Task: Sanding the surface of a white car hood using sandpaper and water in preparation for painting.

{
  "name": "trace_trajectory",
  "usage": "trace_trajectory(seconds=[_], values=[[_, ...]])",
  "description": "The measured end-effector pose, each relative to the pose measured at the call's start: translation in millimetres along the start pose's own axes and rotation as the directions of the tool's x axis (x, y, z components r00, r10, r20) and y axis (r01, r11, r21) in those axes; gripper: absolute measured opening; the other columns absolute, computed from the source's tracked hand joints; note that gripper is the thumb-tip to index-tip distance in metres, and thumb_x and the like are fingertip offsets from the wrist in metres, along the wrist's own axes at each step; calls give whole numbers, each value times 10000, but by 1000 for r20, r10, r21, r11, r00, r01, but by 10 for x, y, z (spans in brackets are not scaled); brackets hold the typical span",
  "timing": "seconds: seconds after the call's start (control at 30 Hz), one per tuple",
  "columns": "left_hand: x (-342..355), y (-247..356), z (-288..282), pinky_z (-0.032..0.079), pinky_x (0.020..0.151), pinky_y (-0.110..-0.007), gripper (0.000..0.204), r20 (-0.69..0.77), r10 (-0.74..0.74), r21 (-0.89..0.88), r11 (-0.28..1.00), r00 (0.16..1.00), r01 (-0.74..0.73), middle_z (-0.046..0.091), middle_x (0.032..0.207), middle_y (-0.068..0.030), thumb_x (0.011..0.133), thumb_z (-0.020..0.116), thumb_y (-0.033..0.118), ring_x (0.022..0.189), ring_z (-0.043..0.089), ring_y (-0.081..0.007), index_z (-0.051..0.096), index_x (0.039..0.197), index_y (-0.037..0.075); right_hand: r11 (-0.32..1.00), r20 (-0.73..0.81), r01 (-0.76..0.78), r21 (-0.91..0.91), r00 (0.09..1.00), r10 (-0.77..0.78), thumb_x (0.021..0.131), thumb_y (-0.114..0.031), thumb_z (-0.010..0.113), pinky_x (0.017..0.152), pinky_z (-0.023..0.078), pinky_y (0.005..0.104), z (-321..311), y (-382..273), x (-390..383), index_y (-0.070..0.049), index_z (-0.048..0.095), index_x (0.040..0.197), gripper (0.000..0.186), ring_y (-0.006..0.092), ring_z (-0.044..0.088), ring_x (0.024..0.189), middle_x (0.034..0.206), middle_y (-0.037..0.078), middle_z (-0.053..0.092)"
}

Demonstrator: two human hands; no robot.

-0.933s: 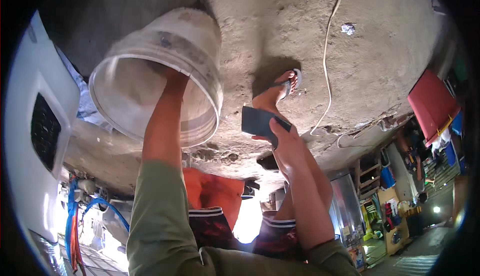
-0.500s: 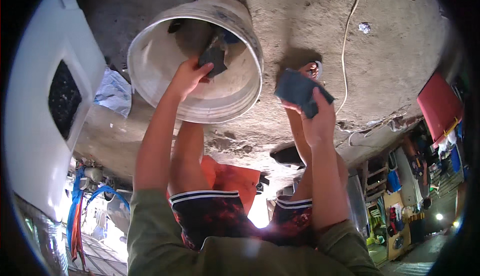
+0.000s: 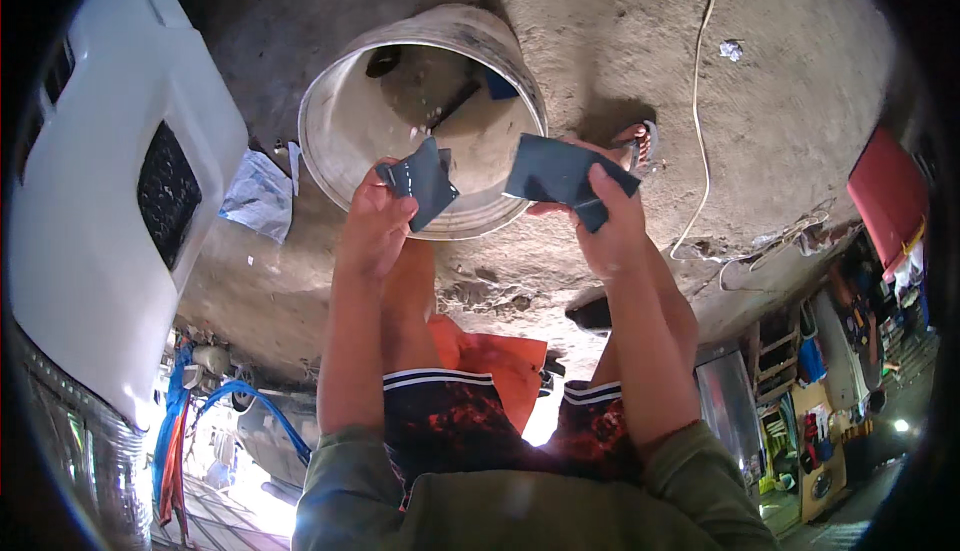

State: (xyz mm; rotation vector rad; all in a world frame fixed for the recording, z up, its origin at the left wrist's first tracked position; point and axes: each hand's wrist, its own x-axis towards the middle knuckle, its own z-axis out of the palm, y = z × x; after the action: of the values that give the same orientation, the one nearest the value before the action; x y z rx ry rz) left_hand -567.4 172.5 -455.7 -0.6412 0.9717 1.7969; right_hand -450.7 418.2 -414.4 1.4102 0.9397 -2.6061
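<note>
Here, 2 hands up in front of the chest, each pinching a dark, wet-looking sheet.

- Left hand (image 3: 375, 221): fingers closed round the lower edge of a small dark sheet (image 3: 423, 181), thumb on its near face. Sheet stands roughly upright, long axis tilted up and to the right, a corner folded over.
- Right hand (image 3: 610, 226): closed on a larger dark sheet (image 3: 560, 173), thumb across its lower right corner. Long axis runs left to right, slightly dropping toward the right.
- The 2 sheets lie side by side, near but apart; a gap shows between them.
- White bucket (image 3: 425, 121) on the concrete floor (image 3: 800, 81), lying beyond and below both hands, mouth turned toward the camera. The small sheet overlaps the bucket's mouth in view; the larger one sits over its right rim. Left hand is the nearer to the opening.
- Inside the bucket: a dark scrap (image 3: 500, 84) at the upper right wall, some residue on the base.
- Around: white panel (image 3: 110, 201) to the left, white cord (image 3: 700, 101) trailing over the floor, sandalled foot (image 3: 635, 141) behind the right hand, orange cloth (image 3: 495, 361) under the knees.
</note>
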Motion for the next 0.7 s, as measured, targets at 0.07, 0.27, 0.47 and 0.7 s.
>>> trace_trajectory(seconds=[0.07, 0.27, 0.47, 0.7], values=[[2, -1, 157, 496, 885, -324, 495, -1, 9, -23, 1000, 1000, -9, 615, 1122, -58, 727, 794, 40, 1020, 606, -184, 524, 1139, 79, 1000, 14, -14, 9, 1000, 14, 947, -263, 488, 813, 557, 526, 45, 15, 7, 83, 469, 1285, 485, 362, 599, 1084, 1218, 218, 573], [-31, 46, 169, 481, 901, -303, 495, -15, 14, 23, 1000, 1000, -13, 608, 1143, -64, 732, 800, 62, 1013, 608, -183, 529, 1146, 70, 995, 45, -91, 34, 995, 90, 979, -298, 467, 894, 528, 520, 128, 61, 33, 98, 435, 1311, 518, 353, 567, 1145, 1265, 219, 544], [-355, 221, 581, 477, 882, -297, 407, -124, 206, 437, 889, 971, -133, 611, 1115, -75, 743, 764, 13, 997, 597, -161, 565, 1098, 34, 966, 64, -248, 70, 968, 244, 1023, -349, 392, 966, 508, 476, 176, 184, 55, 75, 416, 1338, 529, 306, 548, 1179, 1285, 191, 534], [-504, 361, 1199, 484, 842, -277, 532, -151, 409, 560, 785, 900, -264, 602, 1062, -83, 763, 703, -52, 959, 592, -158, 518, 1255, 24, 927, 154, -359, 105, 927, 341, 1008, -399, 420, 1051, 431, 356, 207, 235, 60, -42, 410, 1399, 529, 202, 529, 1178, 1296, 103, 537]])
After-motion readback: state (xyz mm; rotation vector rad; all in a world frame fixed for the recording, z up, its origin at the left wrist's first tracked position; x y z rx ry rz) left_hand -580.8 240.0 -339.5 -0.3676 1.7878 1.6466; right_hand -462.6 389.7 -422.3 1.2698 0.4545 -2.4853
